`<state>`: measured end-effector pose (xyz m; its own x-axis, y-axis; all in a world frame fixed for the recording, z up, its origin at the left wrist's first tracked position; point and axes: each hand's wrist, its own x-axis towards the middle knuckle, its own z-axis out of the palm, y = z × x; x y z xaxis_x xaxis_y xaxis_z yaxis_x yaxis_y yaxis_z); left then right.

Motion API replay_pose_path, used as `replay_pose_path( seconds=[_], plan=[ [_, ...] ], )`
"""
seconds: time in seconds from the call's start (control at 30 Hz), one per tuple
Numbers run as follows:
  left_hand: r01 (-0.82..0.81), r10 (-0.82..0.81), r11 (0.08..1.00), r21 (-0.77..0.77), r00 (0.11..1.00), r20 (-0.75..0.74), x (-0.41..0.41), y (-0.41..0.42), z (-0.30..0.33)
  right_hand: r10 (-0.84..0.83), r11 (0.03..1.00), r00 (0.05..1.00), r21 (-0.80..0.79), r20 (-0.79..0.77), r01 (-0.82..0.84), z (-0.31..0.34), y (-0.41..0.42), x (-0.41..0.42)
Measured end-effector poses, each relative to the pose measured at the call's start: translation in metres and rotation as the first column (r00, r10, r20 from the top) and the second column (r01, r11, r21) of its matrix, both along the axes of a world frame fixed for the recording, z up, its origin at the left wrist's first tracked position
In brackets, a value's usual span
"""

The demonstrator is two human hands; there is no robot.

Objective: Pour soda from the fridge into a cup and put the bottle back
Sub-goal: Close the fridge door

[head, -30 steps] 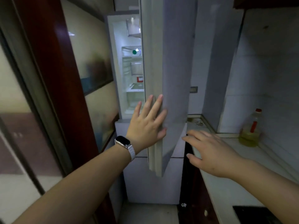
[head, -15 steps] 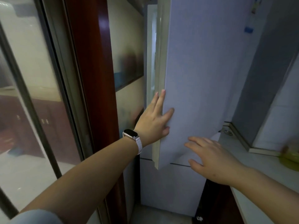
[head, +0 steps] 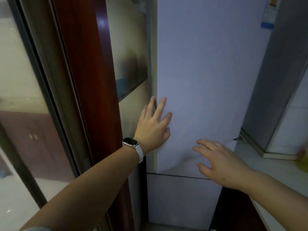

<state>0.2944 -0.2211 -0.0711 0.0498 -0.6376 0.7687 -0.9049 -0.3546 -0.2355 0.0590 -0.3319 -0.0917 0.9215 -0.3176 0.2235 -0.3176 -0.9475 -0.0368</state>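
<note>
Left hand (head: 154,126) flat on fridge door (head: 200,72); right hand (head: 220,162) hovering.

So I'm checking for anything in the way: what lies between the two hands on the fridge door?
Only bare fridge door in the head view: nothing lies between the left hand and right hand.

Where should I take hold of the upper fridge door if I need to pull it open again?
Probably the upper fridge door is best gripped at its free left edge, near where the left hand presses flat. No handle shows. Come from the left and hook fingers behind the edge, which stands slightly proud of the cabinet. The right hand hovers empty.
</note>
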Motion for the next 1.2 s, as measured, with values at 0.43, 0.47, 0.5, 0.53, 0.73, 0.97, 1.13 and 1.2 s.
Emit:
replay_pose_path(
  seconds=[0.43,0.47,0.5,0.53,0.73,0.97,1.13,1.2],
  plan=[
    [-0.236,0.234,0.966,0.109,0.972,0.036,0.044,-0.038,-0.018,0.054,0.998,0.998,-0.028,0.037,-0.053,-0.002,-0.05,0.058],
    [-0.242,0.238,0.964,0.112,0.97,0.046,0.047,-0.043,-0.019,0.068,0.997,0.997,-0.041,0.038,-0.067,-0.001,-0.056,0.064],
    [-0.246,0.241,0.962,0.118,0.969,0.052,0.051,-0.048,-0.02,0.088,0.995,0.995,-0.05,0.036,-0.086,-0.001,-0.063,0.07],
    [-0.249,0.244,0.96,0.128,0.968,0.054,0.054,-0.053,-0.021,0.102,0.994,0.994,-0.049,0.028,-0.101,0.0,-0.07,0.076],
    [-0.3,0.297,0.943,0.14,0.954,0.047,0.073,-0.093,-0.025,0.134,0.99,0.99,-0.046,0.029,-0.133,0.01,-0.122,0.11],
    [-0.35,0.351,0.93,0.113,0.936,0.01,0.094,-0.133,-0.03,0.192,0.98,0.981,-0.062,0.029,-0.19,0.013,-0.177,0.145],
    [-0.362,0.362,0.927,0.1,0.932,0.012,0.112,-0.148,-0.036,0.248,0.966,0.967,-0.087,0.055,-0.243,0.016,-0.204,0.169],
    [-0.368,0.369,0.924,0.099,0.929,0.013,0.117,-0.152,-0.038,0.279,0.958,0.958,-0.091,0.065,-0.273,0.017,-0.212,0.177]
  ],
)
